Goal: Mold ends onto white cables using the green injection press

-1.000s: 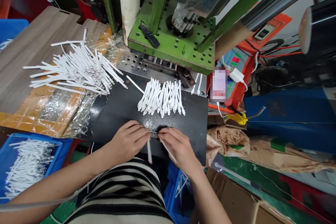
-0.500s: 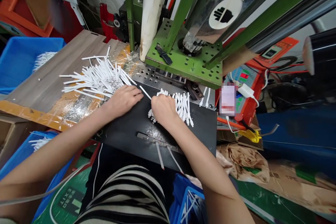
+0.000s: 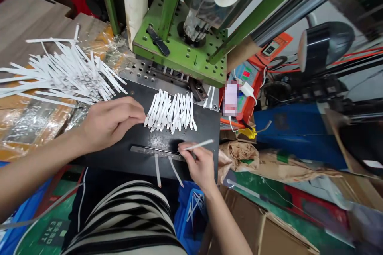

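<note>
My right hand (image 3: 199, 163) pinches one white strip (image 3: 200, 144) just above the right end of a thin metal bar (image 3: 146, 150) on the black plate (image 3: 125, 147). Two white strips (image 3: 157, 169) hang from that bar over the plate's near edge. My left hand (image 3: 109, 121) is closed in a pinch at the left end of a small heap of short white strips (image 3: 172, 111); what its fingertips hold is hidden. A bigger heap of long white strips (image 3: 62, 73) lies to the left on the wooden table.
A green press (image 3: 179, 48) stands right behind the black plate. An orange control box (image 3: 251, 83) and brown paper bags (image 3: 248, 155) are at the right. A blue bin (image 3: 191, 211) with strips sits below the plate's edge. A cardboard box (image 3: 269, 227) is lower right.
My right hand has come back from the small heap to the metal bar with one strip. My left hand has shifted from the long strips to the small heap's left end. The camera has tilted.
</note>
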Demonstrator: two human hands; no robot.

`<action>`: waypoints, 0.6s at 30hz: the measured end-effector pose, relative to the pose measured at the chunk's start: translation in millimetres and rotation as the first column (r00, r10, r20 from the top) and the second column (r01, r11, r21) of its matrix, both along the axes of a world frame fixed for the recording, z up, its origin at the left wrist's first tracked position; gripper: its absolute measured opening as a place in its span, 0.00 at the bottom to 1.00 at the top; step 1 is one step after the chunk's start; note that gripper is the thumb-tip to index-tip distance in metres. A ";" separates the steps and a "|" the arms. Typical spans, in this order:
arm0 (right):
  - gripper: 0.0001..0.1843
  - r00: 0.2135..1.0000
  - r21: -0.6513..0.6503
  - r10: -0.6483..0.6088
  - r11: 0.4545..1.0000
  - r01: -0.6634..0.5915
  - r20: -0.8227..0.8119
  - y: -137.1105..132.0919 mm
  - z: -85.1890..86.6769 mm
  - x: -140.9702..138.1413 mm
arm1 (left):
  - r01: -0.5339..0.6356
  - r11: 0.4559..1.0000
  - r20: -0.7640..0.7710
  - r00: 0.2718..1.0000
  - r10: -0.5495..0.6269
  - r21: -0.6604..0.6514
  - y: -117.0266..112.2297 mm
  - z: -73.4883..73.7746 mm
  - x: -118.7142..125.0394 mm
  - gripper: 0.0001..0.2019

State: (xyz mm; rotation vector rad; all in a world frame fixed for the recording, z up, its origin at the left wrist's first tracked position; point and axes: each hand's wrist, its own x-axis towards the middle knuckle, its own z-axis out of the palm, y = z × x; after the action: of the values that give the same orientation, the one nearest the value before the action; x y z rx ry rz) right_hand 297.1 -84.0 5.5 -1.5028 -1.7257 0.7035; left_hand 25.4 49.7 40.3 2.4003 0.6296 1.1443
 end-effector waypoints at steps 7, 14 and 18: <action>0.12 1.000 0.213 -0.019 0.977 0.014 0.019 -32.5 -24.7 -13.1 | -0.021 0.742 0.076 0.993 0.096 -0.670 -40.0 -17.6 4.3 0.13; 0.17 0.998 0.294 -0.021 0.956 0.003 0.058 -36.2 -33.5 -13.8 | -0.126 0.953 -0.024 0.992 0.124 -0.276 -77.4 -57.4 12.0 0.08; 0.15 0.991 0.295 0.001 0.955 -0.040 0.133 -35.3 -32.0 -13.9 | -0.027 0.989 -0.074 0.997 0.016 -0.142 -84.5 -60.0 16.2 0.06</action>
State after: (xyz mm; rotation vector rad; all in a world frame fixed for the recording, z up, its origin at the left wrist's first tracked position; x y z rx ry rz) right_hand 283.1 -119.3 -26.5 -1.3472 -1.8542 0.3396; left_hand 41.6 -34.9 -19.7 2.3266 0.7371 0.9882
